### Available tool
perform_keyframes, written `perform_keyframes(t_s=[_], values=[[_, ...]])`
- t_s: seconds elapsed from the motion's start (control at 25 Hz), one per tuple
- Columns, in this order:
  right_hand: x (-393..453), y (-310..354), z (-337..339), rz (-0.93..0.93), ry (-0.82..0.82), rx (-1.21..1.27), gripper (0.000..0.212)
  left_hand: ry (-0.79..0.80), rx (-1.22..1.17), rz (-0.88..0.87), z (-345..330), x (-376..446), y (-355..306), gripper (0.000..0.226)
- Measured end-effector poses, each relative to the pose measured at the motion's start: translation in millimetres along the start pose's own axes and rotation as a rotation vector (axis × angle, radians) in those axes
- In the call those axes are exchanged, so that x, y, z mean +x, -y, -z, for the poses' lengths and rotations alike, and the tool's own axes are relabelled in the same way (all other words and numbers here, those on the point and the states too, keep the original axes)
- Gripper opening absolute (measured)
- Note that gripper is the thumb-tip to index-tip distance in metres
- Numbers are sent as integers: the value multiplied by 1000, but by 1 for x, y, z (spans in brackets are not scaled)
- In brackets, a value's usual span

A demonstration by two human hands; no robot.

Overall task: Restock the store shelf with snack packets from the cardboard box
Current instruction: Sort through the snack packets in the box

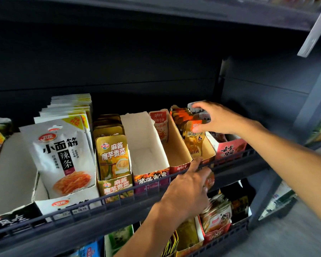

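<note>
The snack packets (199,113) under the right hand (218,118) stood upright in an open display carton (202,154) on the store shelf (119,204), toward its right end. They looked like small foil sachets: light, thin, limp through the middle and probably slick on the face, so a bunch would likely fan out or slide unless pinched across the stiffer sealed top edges. The right hand had its fingers curled over the tops of the rear packets and its thumb low against the front gold one, gripping the row.

The left hand (188,190) lay against the wire front rail (93,201), index finger straight and pointing at the lip of the neighbouring red carton (176,145), which held a single packet at the back; whether it held anything could not be told. Left of that stood an empty white carton (146,145), then a full carton of gold packets (112,154), then large white pouches (63,154). The cardboard box was not in view.
</note>
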State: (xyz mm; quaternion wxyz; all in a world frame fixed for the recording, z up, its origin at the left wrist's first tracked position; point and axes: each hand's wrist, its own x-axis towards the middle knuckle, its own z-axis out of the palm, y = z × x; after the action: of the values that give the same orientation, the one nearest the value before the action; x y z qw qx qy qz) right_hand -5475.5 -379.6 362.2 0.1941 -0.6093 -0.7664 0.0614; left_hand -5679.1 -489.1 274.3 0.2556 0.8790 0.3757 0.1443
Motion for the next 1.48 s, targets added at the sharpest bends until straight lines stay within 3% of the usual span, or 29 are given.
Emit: perform_keyframes(t_s=[0.16, 0.36, 0.44, 0.52, 0.64, 0.68, 0.76, 0.84, 0.96, 1.04, 1.16, 1.32, 1.48], values=[[-6, 6, 2, -22, -33, 68, 82, -39, -56, -20, 2, -2, 0, 47], [-23, 10, 1, -51, -23, 42, 83, -274, -285, -4, 10, -1, -5, 45], [-29, 10, 1, -83, -16, 36, 80, -325, -477, 64, 15, -1, -11, 39], [-36, 12, 2, -108, -87, 78, 70, -358, -844, 163, 23, -2, -21, 28], [-55, 34, 5, -83, -324, 380, 32, -439, -1136, 244, 35, -3, -19, 29], [-64, 43, 7, -61, -271, 544, 23, -451, -1175, 220, 37, -2, -17, 31], [-78, 58, 8, -3, 9, 629, 16, -471, -1226, 137, 39, -2, -16, 30], [-81, 55, 10, 3, 86, 574, 13, -501, -1112, 103, 35, -3, -16, 20], [-70, 32, 29, -137, -214, 699, 13, -633, -127, -3, 15, -4, -7, 26], [-63, 19, 40, -156, -284, 786, 10, -620, 221, 10, 6, -1, -5, 36], [-47, 18, 36, -135, -217, 643, 11, -536, 421, 25, -1, 8, -4, 30], [-28, 26, 14, -98, -110, 241, 10, -461, 592, 96, 0, 20, -11, 24], [-20, 19, -8, -27, -196, -93, 23, -403, 592, 141, 7, 30, -10, 28]])
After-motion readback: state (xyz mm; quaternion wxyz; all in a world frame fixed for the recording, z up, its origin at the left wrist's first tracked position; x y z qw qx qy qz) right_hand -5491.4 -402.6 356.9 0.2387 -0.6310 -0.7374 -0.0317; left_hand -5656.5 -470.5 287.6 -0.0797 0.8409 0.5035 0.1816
